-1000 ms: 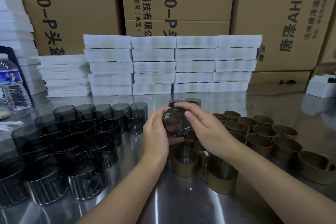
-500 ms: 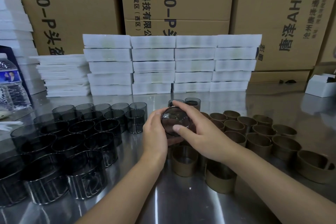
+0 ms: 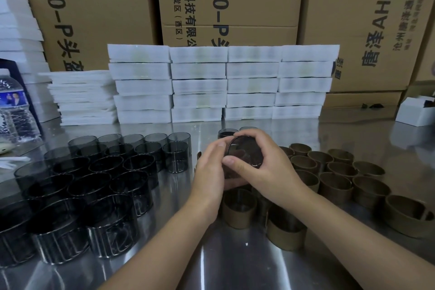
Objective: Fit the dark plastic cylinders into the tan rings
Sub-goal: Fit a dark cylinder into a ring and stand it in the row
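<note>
Toward the near edge of the steel tabletop (image 3: 211, 263) stand two upright tan bands (image 3: 286, 239). At least one has a dark wall rising from it, so these seem to be finished pieces. Just beyond them, over the middle of the tabletop, both hands are closed round one dark cylinder (image 3: 246, 152). It is held clear of the surface with its open mouth tilted toward the camera. The left hand (image 3: 208, 172) cups it from the side and below, and the right hand (image 3: 270, 169) wraps over the top with its thumb across the front. Fingers hide whether a ring is on it.

I judge this to be the seating step. The next move calls for even pressure so that ring and cylinder meet square, then setting the piece down.

On the left side crowd loose cylinders (image 3: 98, 179), and on the right are empty tan rings (image 3: 336, 179). Along the far edge stand white foam stacks (image 3: 223, 82).
</note>
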`<state>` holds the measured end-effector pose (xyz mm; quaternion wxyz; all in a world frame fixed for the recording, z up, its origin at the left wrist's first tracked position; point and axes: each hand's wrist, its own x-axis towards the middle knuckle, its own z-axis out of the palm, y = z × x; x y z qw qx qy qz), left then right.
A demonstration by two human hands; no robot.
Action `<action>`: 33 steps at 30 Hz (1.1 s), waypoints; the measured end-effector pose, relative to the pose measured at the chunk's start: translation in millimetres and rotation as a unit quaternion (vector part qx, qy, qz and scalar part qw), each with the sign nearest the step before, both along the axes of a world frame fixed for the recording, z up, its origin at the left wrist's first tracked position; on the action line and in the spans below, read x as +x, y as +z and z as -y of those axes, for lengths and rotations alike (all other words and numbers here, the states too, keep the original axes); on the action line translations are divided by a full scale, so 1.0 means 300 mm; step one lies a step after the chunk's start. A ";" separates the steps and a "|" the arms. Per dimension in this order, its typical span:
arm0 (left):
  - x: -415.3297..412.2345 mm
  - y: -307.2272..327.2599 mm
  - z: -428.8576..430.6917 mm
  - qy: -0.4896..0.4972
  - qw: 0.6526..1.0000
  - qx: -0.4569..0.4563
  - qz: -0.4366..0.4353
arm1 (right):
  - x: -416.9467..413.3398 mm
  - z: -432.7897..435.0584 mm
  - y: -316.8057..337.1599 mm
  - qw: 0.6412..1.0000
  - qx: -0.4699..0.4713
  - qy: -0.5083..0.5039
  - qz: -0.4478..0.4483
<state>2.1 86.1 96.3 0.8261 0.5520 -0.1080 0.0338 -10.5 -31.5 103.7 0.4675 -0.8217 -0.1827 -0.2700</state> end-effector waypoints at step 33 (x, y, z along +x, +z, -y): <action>0.005 -0.016 -0.013 -0.148 0.988 -0.032 0.019 | 0.014 0.015 0.049 0.949 0.305 -0.009 -0.079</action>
